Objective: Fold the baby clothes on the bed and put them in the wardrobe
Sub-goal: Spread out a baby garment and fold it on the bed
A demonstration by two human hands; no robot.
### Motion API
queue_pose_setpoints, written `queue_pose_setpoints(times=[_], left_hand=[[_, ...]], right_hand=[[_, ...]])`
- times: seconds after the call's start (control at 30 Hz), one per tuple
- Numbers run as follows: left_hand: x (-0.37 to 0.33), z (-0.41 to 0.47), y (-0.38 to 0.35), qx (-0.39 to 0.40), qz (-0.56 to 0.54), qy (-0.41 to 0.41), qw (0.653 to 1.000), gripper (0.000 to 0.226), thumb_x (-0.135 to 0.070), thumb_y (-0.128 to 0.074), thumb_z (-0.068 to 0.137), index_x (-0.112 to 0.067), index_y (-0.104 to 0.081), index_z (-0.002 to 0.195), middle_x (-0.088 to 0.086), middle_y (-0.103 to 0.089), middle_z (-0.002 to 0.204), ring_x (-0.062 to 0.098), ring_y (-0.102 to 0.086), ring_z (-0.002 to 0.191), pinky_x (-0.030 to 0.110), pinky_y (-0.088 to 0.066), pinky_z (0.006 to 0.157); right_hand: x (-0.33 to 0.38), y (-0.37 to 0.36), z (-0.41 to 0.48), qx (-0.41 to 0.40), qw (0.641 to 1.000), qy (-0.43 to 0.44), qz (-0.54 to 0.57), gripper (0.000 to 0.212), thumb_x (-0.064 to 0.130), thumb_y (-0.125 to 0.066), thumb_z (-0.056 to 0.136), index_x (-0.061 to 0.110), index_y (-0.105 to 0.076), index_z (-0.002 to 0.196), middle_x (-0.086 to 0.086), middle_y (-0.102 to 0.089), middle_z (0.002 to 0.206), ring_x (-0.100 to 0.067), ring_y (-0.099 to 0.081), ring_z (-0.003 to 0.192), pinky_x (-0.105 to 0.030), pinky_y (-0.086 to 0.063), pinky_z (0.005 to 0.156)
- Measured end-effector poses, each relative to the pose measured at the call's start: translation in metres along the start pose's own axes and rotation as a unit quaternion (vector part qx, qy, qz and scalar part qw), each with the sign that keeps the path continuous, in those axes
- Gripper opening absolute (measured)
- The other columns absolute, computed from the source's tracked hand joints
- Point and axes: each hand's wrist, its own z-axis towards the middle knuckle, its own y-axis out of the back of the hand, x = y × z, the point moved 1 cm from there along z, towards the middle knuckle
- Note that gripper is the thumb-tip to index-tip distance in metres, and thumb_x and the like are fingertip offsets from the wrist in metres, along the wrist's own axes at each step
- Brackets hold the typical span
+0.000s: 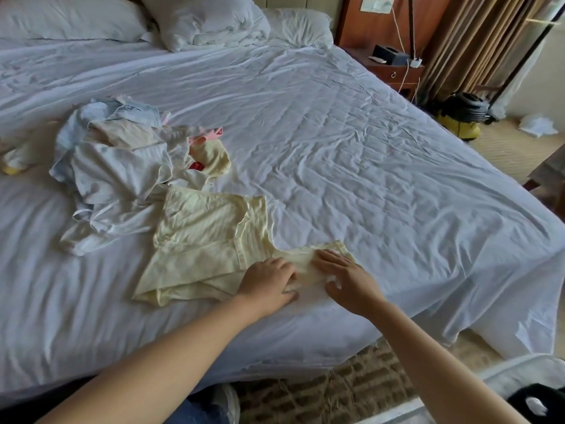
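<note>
Yellow top [198, 240]: light, limp. Your left hand [269, 280] and right hand [345, 283] press open-palmed on its near-right sleeve, gripping nothing; pinch the cuff.

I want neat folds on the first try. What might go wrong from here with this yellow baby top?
The pale yellow baby top lies on a creased bed sheet, so folds may set crooked. Its far corner meets the pile of unfolded clothes; a loose tie could get drawn in. The left hand and right hand rest on its sleeve near the bed's edge, where it might slide off.
</note>
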Motion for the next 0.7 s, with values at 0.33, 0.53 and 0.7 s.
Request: queue_pose_setpoints(times=[0.33, 0.53, 0.7], left_hand=[[0.007, -0.003, 0.011, -0.046, -0.116, 0.058, 0.990, 0.019, -0.032, -0.048, 0.097, -0.019, -0.047, 0.083, -0.007, -0.054, 0.077, 0.012, -0.051, 0.067, 0.025, -0.034, 0.055], [0.009, -0.007, 0.013, -0.013, -0.140, 0.071, 0.987, 0.015, -0.036, -0.051, 0.095, -0.024, -0.053, 0.086, -0.011, -0.058, 0.081, 0.005, -0.055, 0.071, 0.026, -0.046, 0.063], [0.015, -0.008, 0.019, 0.028, -0.335, 0.150, 0.930, 0.018, -0.042, -0.049, 0.098, -0.032, -0.063, 0.094, -0.013, -0.068, 0.091, 0.007, -0.065, 0.086, 0.033, -0.053, 0.081]], right_hand=[[-0.015, 0.012, 0.015, -0.102, 0.992, -0.025, -0.066, 0.037, 0.012, -0.065, 0.082, 0.030, -0.072, 0.113, 0.009, -0.065, 0.124, -0.020, -0.056, 0.120, -0.037, -0.049, 0.089], [-0.006, 0.022, 0.029, -0.169, 0.953, -0.226, 0.110, 0.019, 0.022, -0.063, 0.090, 0.027, -0.074, 0.105, -0.002, -0.054, 0.118, -0.019, -0.065, 0.092, -0.025, -0.043, 0.070], [0.033, 0.027, 0.053, -0.219, 0.921, -0.161, 0.279, 0.030, 0.004, -0.064, 0.085, 0.032, -0.072, 0.087, 0.002, -0.063, 0.112, -0.018, -0.070, 0.084, -0.039, -0.059, 0.076]])
